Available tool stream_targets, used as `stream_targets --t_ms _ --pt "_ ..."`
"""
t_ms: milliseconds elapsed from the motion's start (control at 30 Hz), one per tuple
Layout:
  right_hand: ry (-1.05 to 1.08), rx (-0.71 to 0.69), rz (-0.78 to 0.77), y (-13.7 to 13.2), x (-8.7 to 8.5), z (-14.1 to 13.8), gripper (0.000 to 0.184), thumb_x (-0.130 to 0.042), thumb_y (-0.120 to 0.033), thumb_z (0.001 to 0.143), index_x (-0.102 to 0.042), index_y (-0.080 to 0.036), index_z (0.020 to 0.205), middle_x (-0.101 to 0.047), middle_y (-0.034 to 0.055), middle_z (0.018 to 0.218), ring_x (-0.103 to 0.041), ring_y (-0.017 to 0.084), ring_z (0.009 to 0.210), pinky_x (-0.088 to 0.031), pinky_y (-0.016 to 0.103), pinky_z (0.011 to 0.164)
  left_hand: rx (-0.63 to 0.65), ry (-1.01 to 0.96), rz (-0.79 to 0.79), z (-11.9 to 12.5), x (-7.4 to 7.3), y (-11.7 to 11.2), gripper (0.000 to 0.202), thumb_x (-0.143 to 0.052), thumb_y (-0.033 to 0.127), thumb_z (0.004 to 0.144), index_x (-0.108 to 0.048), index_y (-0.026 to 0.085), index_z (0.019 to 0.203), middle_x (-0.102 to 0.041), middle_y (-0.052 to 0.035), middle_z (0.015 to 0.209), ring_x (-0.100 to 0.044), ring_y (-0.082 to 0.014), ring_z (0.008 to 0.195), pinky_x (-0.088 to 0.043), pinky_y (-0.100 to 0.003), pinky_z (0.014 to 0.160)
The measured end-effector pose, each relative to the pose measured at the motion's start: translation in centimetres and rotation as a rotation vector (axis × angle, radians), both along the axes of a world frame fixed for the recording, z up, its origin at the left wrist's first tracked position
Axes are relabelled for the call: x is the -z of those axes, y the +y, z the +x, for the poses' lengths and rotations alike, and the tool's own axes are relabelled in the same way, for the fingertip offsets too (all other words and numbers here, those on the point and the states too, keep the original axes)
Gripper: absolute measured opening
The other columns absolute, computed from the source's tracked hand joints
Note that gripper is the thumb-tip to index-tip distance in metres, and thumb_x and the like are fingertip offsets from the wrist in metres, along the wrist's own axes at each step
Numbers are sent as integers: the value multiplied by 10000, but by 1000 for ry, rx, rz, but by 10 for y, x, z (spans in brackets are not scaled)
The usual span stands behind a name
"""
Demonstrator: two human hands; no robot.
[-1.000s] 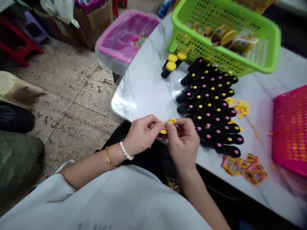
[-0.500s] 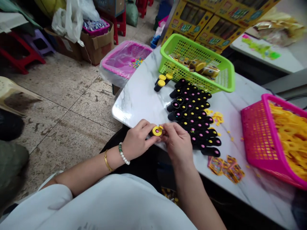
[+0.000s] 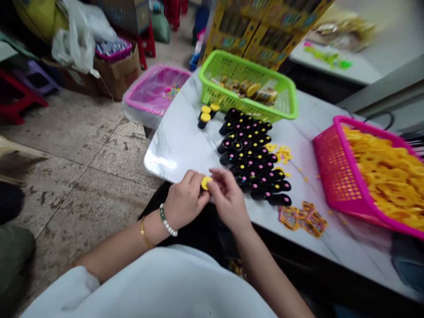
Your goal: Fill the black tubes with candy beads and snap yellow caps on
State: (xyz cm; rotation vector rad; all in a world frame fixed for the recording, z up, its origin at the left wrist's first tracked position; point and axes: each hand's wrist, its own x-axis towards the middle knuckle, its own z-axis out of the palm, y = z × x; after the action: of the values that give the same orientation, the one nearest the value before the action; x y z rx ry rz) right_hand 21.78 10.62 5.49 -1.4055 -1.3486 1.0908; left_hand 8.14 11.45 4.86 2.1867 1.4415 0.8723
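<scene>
My left hand (image 3: pixel 187 194) is closed around a small black tube with a yellow cap (image 3: pixel 206 183), held just off the table's near edge. The cap is shut, and most of the tube is hidden by my fingers. My right hand (image 3: pixel 228 198) is close on the other side, its thumb at the cap's edge and its other fingers loosely curled and apart. Beyond my hands, rows of black tubes (image 3: pixel 251 154) have pink or yellow pieces at their tops. Three yellow-capped black tubes (image 3: pixel 204 120) stand upright apart from them, farther back.
A green basket (image 3: pixel 248 106) with wrapped items stands at the back of the white table (image 3: pixel 179 141). At right is a pink basket (image 3: pixel 338 176) of yellow rings. Orange packets (image 3: pixel 301 218) and small yellow pieces (image 3: pixel 284 154) lie nearby. A plastic-lined pink basket (image 3: pixel 142 95) is beyond the table's left edge.
The yellow cap's lid, raised in my right fingers before, is now down over the pink piece. My right fingers have loosened and spread. The view has shifted somewhat.
</scene>
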Motion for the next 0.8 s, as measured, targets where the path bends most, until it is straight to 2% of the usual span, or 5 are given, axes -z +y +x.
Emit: stream_targets --t_ms 167,300,500,633,800 --pt "-221 123 187 -27 -35 49 244 -639 -338 879 -643 -231 1098 -689 55 963 -661 168 741 -562 303 633 16 -2 100 -27 -9 30 188 -555 198 868 -599 173 1049 -656 -64 950 -638 -196 824 -524 -317 742" --pt "-490 491 339 9 -67 135 188 -634 -374 861 -693 -204 915 -678 15 699 -625 153 563 -524 287 551 13 107 121 -29 -9 95 182 -582 229 800 -669 169 948 -679 -59 825 -631 -204 715 -508 -330 718" --pt "-932 483 -96 94 -38 230 180 -615 -273 791 -744 -156 840 -719 72 719 -651 198 636 -509 336 657 -53 165 23 -6 -16 169 158 -660 256 753 -697 161 875 -701 -83 828 -638 -241 776 -499 -362 774" --pt "-970 358 -145 88 -13 242 213 -712 -327 712 -774 -197 870 -731 70 812 -653 221 742 -487 356 733 -112 43 162 -7 -21 137 395 -717 294 767 -637 130 1118 -666 -87 983 -596 -158 665 -509 -348 776" --pt "-983 302 -33 63 3 244 253 -708 -389 739 -773 -195 886 -694 79 896 -633 198 734 -490 333 717 156 -119 183 18 -12 54 172 -661 266 863 -630 164 999 -641 -34 870 -590 -133 700 -506 -266 683"
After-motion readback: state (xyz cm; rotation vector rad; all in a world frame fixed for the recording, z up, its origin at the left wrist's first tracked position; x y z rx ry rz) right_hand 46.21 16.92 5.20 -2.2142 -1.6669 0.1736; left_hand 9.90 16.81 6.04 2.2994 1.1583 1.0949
